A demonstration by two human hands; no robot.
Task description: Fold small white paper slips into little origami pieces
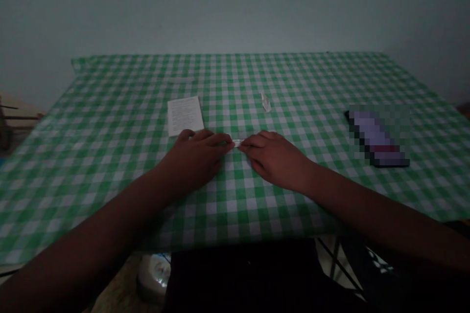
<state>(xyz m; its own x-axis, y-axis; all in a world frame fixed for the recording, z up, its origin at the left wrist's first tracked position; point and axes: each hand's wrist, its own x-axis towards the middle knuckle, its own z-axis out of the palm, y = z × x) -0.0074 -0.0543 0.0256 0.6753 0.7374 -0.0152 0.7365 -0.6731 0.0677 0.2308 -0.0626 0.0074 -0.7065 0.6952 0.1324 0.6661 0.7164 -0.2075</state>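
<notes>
My left hand (200, 154) and my right hand (273, 155) lie on a green and white checked tablecloth (110, 166), fingertips meeting at the middle. Between the fingertips sits a small white folded piece of paper (237, 143), pinched from both sides; most of it is hidden under the fingers. A white printed sheet (184, 115) lies just beyond my left hand. A small folded white paper shape (265, 101) rests further back, past my right hand.
A dark phone (378, 138), blurred out, lies on the cloth at the right. A pale wall stands behind the table. Below the near table edge are a dark lap and a whitish round object (156, 274) on the floor. The light is dim.
</notes>
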